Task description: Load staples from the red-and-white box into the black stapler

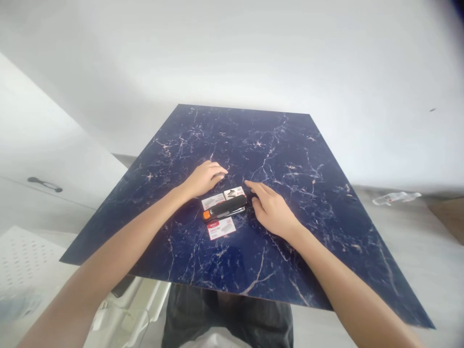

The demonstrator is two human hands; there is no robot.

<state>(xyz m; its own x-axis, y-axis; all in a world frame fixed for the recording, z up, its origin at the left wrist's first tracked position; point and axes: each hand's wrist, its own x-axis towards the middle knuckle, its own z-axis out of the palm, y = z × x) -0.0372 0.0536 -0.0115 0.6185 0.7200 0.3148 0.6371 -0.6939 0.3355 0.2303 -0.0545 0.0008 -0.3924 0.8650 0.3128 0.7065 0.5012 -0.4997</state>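
A black stapler (pixel 228 207) with an orange end lies slantwise on the blue marbled table (pixel 235 140). Small white-and-red boxes surround it: one box (pixel 222 228) on the near side, another box (pixel 212 199) partly hidden behind it, and a smaller box (pixel 234 193) printed with a stapler picture. My left hand (pixel 205 178) rests on the table just beyond the boxes, fingers loosely curved, thumb apart, holding nothing. To the right of the stapler, my right hand (pixel 270 207) lies with its forefinger extended and thumb apart, close to the stapler's end but seemingly not touching it.
White wall panels stand behind the table, and a white cabinet with a dark handle (pixel 45 184) is at the left. Under the near left edge is a pale plastic stool or rack (pixel 136 309). A clear plastic wrapper (pixel 396 197) lies off to the right, beyond the table.
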